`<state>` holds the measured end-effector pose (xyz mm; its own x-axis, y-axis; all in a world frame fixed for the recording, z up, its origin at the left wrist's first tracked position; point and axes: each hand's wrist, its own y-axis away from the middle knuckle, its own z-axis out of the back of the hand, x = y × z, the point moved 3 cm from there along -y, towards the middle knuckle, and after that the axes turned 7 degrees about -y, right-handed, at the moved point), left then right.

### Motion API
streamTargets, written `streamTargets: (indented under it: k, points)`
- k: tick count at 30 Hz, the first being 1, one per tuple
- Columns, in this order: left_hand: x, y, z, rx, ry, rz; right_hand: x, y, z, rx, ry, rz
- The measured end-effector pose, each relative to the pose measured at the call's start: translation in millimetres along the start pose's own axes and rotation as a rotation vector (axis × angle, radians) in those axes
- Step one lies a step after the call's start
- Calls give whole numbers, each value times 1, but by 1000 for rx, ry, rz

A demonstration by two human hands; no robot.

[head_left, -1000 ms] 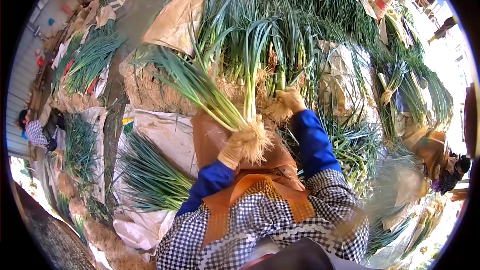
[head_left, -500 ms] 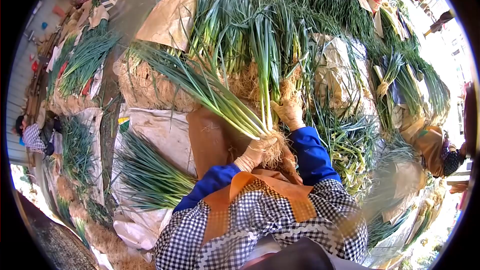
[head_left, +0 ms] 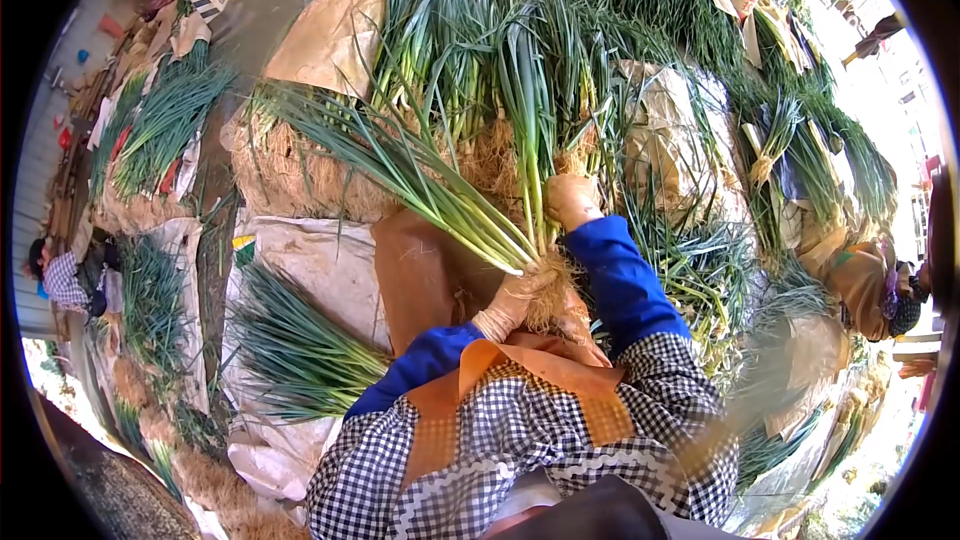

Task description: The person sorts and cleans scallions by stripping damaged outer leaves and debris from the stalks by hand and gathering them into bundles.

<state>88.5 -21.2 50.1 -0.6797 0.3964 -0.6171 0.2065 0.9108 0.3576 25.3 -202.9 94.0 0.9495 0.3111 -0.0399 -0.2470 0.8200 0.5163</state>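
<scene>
My left hand [head_left: 507,302] is closed round the root end of a bunch of green onions [head_left: 445,202], low in front of my apron. Their white stems fan up and left from the hand, and one group of stalks stands nearly upright. Pale stringy roots [head_left: 545,305] hang out beside my left hand. My right hand [head_left: 573,202] reaches forward to the root ends of the heaped green onions [head_left: 440,70], just right of the upright stalks. Its fingers are hidden behind the back of the hand, so I cannot see what they touch.
Sorted green onions [head_left: 300,345] lie on a pale sheet [head_left: 320,265] at my left. Brown paper [head_left: 335,30] covers part of the heap. Loose onions [head_left: 705,285] lie at my right. Other people [head_left: 70,275] sit at far left and far right.
My right hand has moved slightly up and forward, away from the bunch toward the heap, and its fingers have gone out of sight. My left hand keeps its hold on the bunch.
</scene>
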Motion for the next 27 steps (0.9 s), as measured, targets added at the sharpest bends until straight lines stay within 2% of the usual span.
streamTargets:
  k: [2, 3, 6, 8, 9, 10, 11, 12, 13, 14, 16, 17, 18, 20, 21, 22, 24, 25, 26, 27]
  points:
    - [-4, 2, -6, 42, 13, -1, -3, -20, -15, -176, -27, 46]
    - [-5, 2, -6, 44, 13, -3, -3, -15, -12, -178, -26, 45]
    - [-5, 1, -6, 18, -34, -39, 1, 16, -5, -290, -283, 226]
    - [-5, -1, -1, -71, -6, -88, -2, 45, -12, -204, -636, 234]
    - [-1, 1, 6, -68, 15, -73, -9, 53, -36, -365, -748, 372]
    - [6, -5, 12, -35, 136, -56, -16, 82, -46, -281, -967, 497]
    - [-10, 4, -4, -31, 111, -12, -17, 108, -44, -280, -1261, 383]
    - [-26, 15, -22, -27, 90, 29, -23, 143, -31, 50, -1726, 97]
    - [-19, 8, -20, -11, 133, 15, -28, 160, -36, -68, -1851, 180]
    - [-14, 6, -19, -14, 139, 22, -41, 176, -37, -102, -1560, 263]
    - [-6, 2, -17, 48, 154, -4, -38, 201, -43, 82, -1770, 133]
    - [9, -2, -13, 31, 99, -54, -33, 203, -44, 38, -1776, 122]
    - [10, -1, -16, 37, 101, -41, -33, 193, -57, -170, -1713, 191]
    - [5, 2, -26, 144, -25, 67, -47, 177, -48, -650, -1534, 147]
    - [-7, 10, -31, 133, -125, 84, -46, 168, -33, -1007, -1361, 231]
    - [-7, 10, -34, 132, -129, 80, -34, 172, -18, -869, -1715, 65]
    - [-2, 15, -35, 14, -127, 43, -19, 150, -39, -553, -2313, 76]
    - [-1, 13, -33, 6, -154, -18, -19, 147, -42, -496, -2347, -31]
    - [8, 7, -28, 6, -154, -20, -20, 145, -42, -496, -2347, -29]
    - [23, 0, -15, -75, -262, -73, -15, 149, -32, -419, -2517, -135]
